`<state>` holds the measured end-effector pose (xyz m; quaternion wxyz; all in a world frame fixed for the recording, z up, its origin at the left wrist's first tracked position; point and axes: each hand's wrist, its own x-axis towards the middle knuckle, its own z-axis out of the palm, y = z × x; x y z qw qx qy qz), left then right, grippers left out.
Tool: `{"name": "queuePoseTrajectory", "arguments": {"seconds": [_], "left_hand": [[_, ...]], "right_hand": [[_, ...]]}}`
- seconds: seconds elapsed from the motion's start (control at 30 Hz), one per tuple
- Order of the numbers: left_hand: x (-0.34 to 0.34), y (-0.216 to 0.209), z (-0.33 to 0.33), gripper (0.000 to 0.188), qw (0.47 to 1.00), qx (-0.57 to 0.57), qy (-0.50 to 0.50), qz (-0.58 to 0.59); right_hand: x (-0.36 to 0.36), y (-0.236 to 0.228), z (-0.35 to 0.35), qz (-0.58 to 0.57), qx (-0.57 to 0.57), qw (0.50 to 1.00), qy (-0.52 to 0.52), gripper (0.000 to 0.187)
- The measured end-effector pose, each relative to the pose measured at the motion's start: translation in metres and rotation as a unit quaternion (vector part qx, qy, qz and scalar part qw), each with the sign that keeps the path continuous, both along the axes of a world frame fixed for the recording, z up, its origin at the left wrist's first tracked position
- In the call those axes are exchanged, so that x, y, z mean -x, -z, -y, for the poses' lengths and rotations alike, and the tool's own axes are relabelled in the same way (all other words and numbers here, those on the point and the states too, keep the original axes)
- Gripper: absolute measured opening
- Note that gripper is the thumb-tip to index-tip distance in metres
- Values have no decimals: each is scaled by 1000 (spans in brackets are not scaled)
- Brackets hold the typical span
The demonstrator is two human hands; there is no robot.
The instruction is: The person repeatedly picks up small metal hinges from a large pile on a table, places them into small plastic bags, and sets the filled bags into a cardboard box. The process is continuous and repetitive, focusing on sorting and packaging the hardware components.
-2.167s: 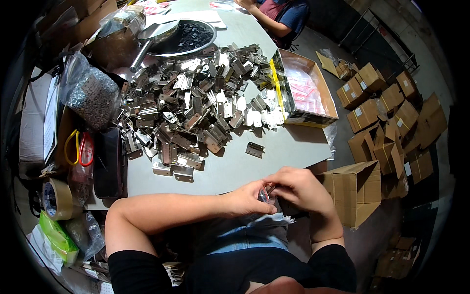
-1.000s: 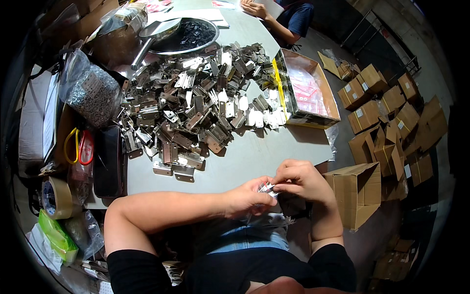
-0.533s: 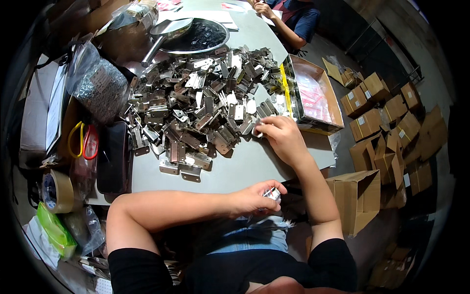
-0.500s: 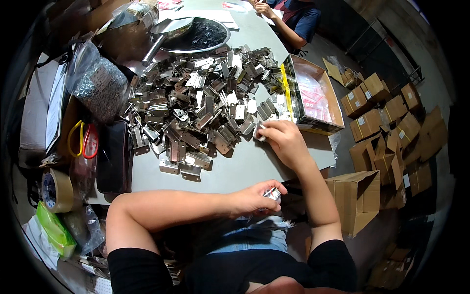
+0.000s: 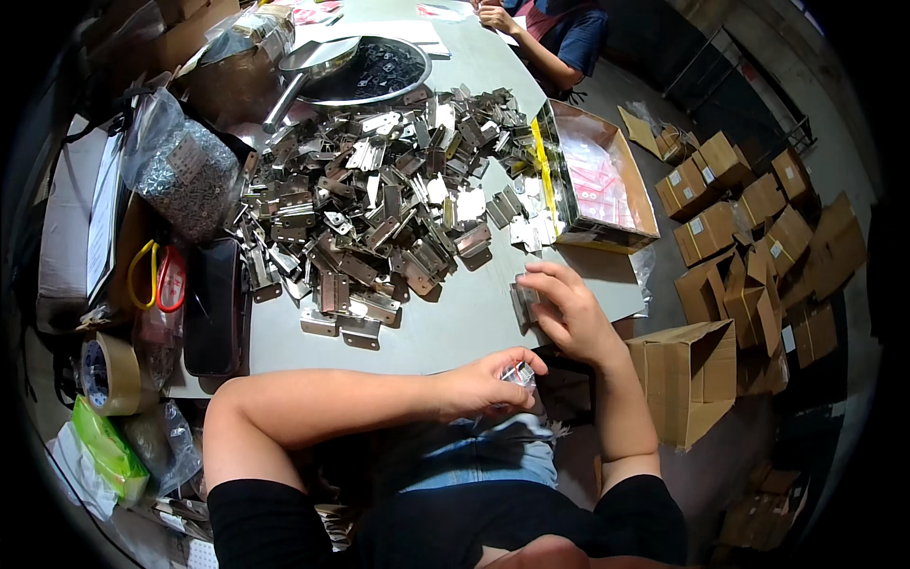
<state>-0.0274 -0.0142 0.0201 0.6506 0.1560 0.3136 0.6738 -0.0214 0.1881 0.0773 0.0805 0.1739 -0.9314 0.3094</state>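
Observation:
My left hand (image 5: 485, 384) is closed around a small clear plastic packet (image 5: 519, 374) with red and white print; its contents are hard to make out. By the table's near right edge, my right hand (image 5: 575, 313) has its fingers and thumb curled about a bent metal bracket (image 5: 524, 305). To the left spreads a big heap of shiny metal brackets (image 5: 379, 204) with drilled holes. A few more brackets (image 5: 533, 230) lie near the open box (image 5: 652, 213), which holds clear bags with red print.
At the back stands a metal bowl (image 5: 428, 68) of dark small parts, with a scoop (image 5: 284, 102) on it. A bag of screws (image 5: 194, 185), scissors (image 5: 172, 280) and a black case (image 5: 213, 318) line the left. Another person (image 5: 555, 47) sits far right. Cartons (image 5: 706, 237) cover the floor.
My right hand has drawn back from the heap's right edge toward me, a bracket coming along with it. The left hand keeps hold of the packet, nearly in place.

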Motion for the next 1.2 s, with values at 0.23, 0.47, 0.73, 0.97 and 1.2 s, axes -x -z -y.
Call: {"name": "queuePoseTrajectory", "arguments": {"seconds": [0.23, 0.47, 0.73, 0.97, 1.2], "left_hand": [[1, -1, 2, 44, 1000, -3, 4, 0], [0, 0, 3, 43, 1000, -2, 1, -13], [0, -1, 2, 45, 1000, 1, 4, 2], [-2, 2, 2, 46, 1000, 13, -11, 16], [0, -1, 2, 43, 1000, 4, -9, 6]], "right_hand": [[25, -20, -2, 111, -69, 988, -89, 16], [14, -29, 1, 8, -147, 989, 9, 33], [-16, 15, 12, -196, -221, 947, 124, 15], [-30, 17, 8, -198, -192, 950, 147, 19], [-40, 33, -10, -215, -184, 954, 101, 25]]}}
